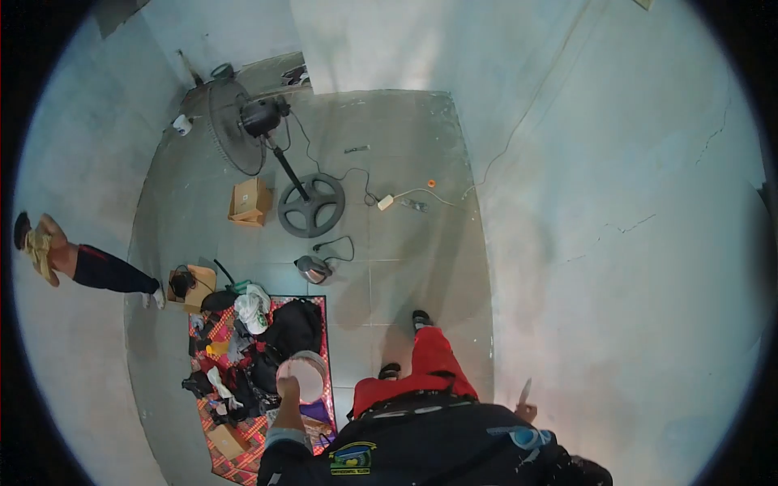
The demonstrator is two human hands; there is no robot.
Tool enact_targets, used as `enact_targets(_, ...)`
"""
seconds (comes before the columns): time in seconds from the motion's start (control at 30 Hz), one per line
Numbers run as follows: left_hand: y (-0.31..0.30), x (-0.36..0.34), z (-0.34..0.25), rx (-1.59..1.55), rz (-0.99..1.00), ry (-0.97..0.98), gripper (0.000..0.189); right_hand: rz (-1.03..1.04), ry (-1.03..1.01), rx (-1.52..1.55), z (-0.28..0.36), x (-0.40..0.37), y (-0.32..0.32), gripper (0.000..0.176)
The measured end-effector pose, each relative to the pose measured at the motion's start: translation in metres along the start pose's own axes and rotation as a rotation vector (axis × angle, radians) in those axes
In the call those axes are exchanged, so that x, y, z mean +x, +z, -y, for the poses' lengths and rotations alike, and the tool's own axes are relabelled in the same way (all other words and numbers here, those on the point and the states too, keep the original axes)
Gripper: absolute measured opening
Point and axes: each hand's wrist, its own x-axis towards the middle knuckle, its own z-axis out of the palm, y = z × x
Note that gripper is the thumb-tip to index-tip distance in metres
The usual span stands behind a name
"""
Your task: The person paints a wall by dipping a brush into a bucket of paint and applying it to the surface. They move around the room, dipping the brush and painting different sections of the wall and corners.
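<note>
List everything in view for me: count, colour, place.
Patterned mat: 1, red, left floor
Round tub: 1, pinkish, mat's right edge
Pointed object: 1, whitish, lower right
Bag: 1, black, on mat
Plastic bag: 1, white, on mat
Jumbled items: uncountable, mixed, on mat
Pedestal fan: 1, black, far floor
Cardboard boxes: 3, brown, by fan, beside mat, on mat
Kettle: 1, silver, beyond mat
Power strip: 1, white, right of fan
Small object: 1, orange, near strip
Person: 1, dark trousers, far left
Own trousers: 1, red, bottom
Left hand: 1, on tub
Right hand: 1, on pointed object

The kettle [316, 271] looks glossy metal, the carton [250, 202] cardboard.
</note>
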Motion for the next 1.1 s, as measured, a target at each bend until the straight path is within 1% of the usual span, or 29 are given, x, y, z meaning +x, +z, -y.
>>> enact_targets(0.03, -0.006, -0.014, 0.004, -0.068, 0.009, -0.11, 0.031, 0.06, 0.077, 0.005, 0.019, 0.015, 0.016, 0.02)
enact_targets(0.07, 0.003, -0.013, 0.025, 0.033, 0.087, -0.058, 0.031, 0.12, 0.148, 0.009, 0.045, 0.029, 0.035, 0.019)
enact_targets(0.1, 0.006, -0.017, 0.037, 0.133, 0.159, 0.003, 0.031, 0.156, 0.178, 0.029, 0.068, 0.042, 0.056, 0.021)
enact_targets(0.13, 0.0, -0.03, 0.032, 0.227, 0.225, 0.07, 0.031, 0.23, 0.082, 0.028, 0.073, 0.066, 0.075, 0.023)
enact_targets(0.17, 0.011, -0.046, 0.029, 0.221, 0.23, 0.061, 0.031, 0.201, 0.15, -0.001, 0.099, 0.075, 0.1, 0.024)
enact_targets(0.2, 0.018, -0.071, 0.025, -0.053, 0.155, -0.189, 0.029, 0.228, 0.161, -0.01, 0.123, 0.087, 0.121, 0.025)
enact_targets(0.23, 0.023, -0.093, 0.013, -0.328, 0.069, -0.435, 0.028, 0.235, 0.125, -0.073, 0.146, 0.097, 0.143, 0.024)
enact_targets(0.27, 0.03, -0.105, 0.004, -0.324, 0.069, -0.426, 0.027, 0.248, 0.123, -0.076, 0.165, 0.111, 0.159, 0.024)
enact_targets(0.33, 0.057, -0.126, -0.014, 0.048, 0.203, -0.11, 0.027, 0.386, -0.028, -0.022, 0.193, 0.13, 0.192, 0.022)
enact_targets(0.37, 0.075, -0.134, -0.024, 0.231, 0.249, 0.032, 0.026, 0.398, -0.02, -0.027, 0.207, 0.138, 0.205, 0.022)
enact_targets(0.43, 0.106, -0.15, -0.048, 0.503, 0.313, 0.214, 0.025, 0.468, -0.077, -0.059, 0.228, 0.154, 0.221, 0.02)
enact_targets(0.53, 0.127, -0.162, -0.085, 0.87, 0.327, 0.357, 0.024, 0.496, -0.093, -0.03, 0.247, 0.172, 0.234, 0.02)
enact_targets(0.6, 0.138, -0.152, -0.093, 0.659, 0.356, 0.301, 0.023, 0.47, -0.102, -0.047, 0.249, 0.177, 0.237, 0.021)
enact_targets(0.63, 0.142, -0.148, -0.099, 0.601, 0.359, 0.289, 0.023, 0.419, -0.036, -0.036, 0.248, 0.176, 0.237, 0.021)
enact_targets(0.67, 0.143, -0.143, -0.106, 0.573, 0.361, 0.294, 0.022, 0.368, 0.033, -0.019, 0.243, 0.175, 0.238, 0.021)
enact_targets(0.73, 0.143, -0.129, -0.123, 0.546, 0.351, 0.321, 0.021, 0.339, 0.101, -0.023, 0.212, 0.184, 0.232, 0.021)
enact_targets(0.8, 0.142, -0.111, -0.138, 0.537, 0.341, 0.366, 0.02, 0.306, 0.164, -0.178, 0.209, 0.175, 0.223, 0.022)
enact_targets(0.9, 0.131, -0.077, -0.169, 0.546, 0.319, 0.475, 0.019, 0.139, -0.143, -0.538, 0.098, 0.243, 0.223, 0.022)
enact_targets(0.93, 0.123, -0.063, -0.186, 0.569, 0.29, 0.547, 0.018, 0.121, -0.132, -0.548, 0.105, 0.239, 0.22, 0.022)
enact_targets(0.97, 0.112, -0.049, -0.21, 0.6, 0.24, 0.642, 0.018, 0.103, -0.075, -0.43, 0.122, 0.229, 0.227, 0.022)
enact_targets(1.0, 0.115, -0.026, -0.235, 0.699, -0.049, 0.94, 0.017, 0.085, -0.017, -0.306, 0.148, 0.213, 0.242, 0.023)
enact_targets(1.03, 0.099, -0.009, -0.239, 0.61, 0.226, 0.708, 0.018, 0.12, 0.148, -0.184, 0.224, 0.168, 0.254, 0.022)
enact_targets(1.07, 0.109, 0.024, -0.229, 0.58, 0.296, 0.649, 0.018, 0.102, 0.162, -0.178, 0.24, 0.162, 0.27, 0.022)
enact_targets(1.1, 0.111, 0.052, -0.233, 0.548, 0.348, 0.619, 0.019, 0.1, 0.156, -0.162, 0.252, 0.159, 0.28, 0.022)
